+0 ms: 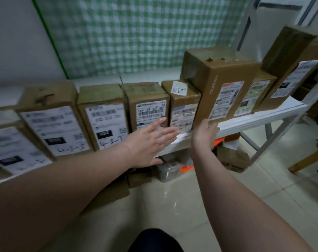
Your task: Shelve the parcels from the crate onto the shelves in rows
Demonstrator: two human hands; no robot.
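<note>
From my remote seat I see both hands stretched toward a white shelf [249, 120] that carries a row of cardboard parcels, label sides facing me. The left hand [151, 140] is flat, fingers straight and slightly spread, holding nothing. Its fingertips lie over the lower front of the barcode-labelled parcel [147, 106] and reach toward the small parcel [183, 104] just to its right (whether they actually press on the cardboard I cannot tell).

The right hand [205, 133] is also spread, palm turned toward the shelf, with thumb and fingers nearly straight at the lower near corner of the tall parcel [222, 88]. It appears to touch that corner and does not wrap around it. The tall parcel stands on end at the shelf's near edge, between the small parcel and a shorter parcel [258, 91] on its right. Farther right a large parcel [296, 70] leans back.

To the left the row goes on with a parcel marked 4-3-7 [103, 115], then two more, blurred. A green checked curtain [136, 33] hangs behind. Under the shelf, on the tiled floor [172, 206], sit loose cardboard boxes [231, 159] and something orange [186, 168] that I cannot identify.
</note>
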